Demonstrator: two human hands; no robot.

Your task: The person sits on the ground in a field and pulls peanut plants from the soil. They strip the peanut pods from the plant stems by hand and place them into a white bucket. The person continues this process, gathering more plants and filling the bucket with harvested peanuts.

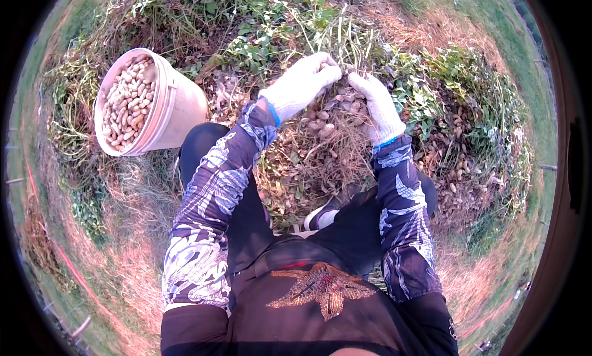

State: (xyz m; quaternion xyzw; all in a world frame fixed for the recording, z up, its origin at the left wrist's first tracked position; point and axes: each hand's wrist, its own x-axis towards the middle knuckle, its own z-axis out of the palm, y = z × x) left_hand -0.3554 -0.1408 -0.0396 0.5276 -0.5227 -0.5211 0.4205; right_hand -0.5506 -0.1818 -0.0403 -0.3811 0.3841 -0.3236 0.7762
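Observation:
My left hand [303,85], in a white knit glove, has its fingers curled at the left side of a peanut plant [354,113]. A small tan patch shows between its thumb and forefinger; I cannot tell if it is a pod. On the plant's right side, my gloved right hand [381,106] grips the plant near the base of its stems. Green stems point away from me above both hands. Thin roots and several peanut pods [319,122] hang below, between the gloves.
A white plastic bucket [187,104], full of peanuts [129,106], stands tilted in view beside my left knee. Pulled peanut vines [259,41] are heaped ahead. More vines with pods [458,157] lie at my right. Dry leaf litter [300,171] covers the ground between my legs.

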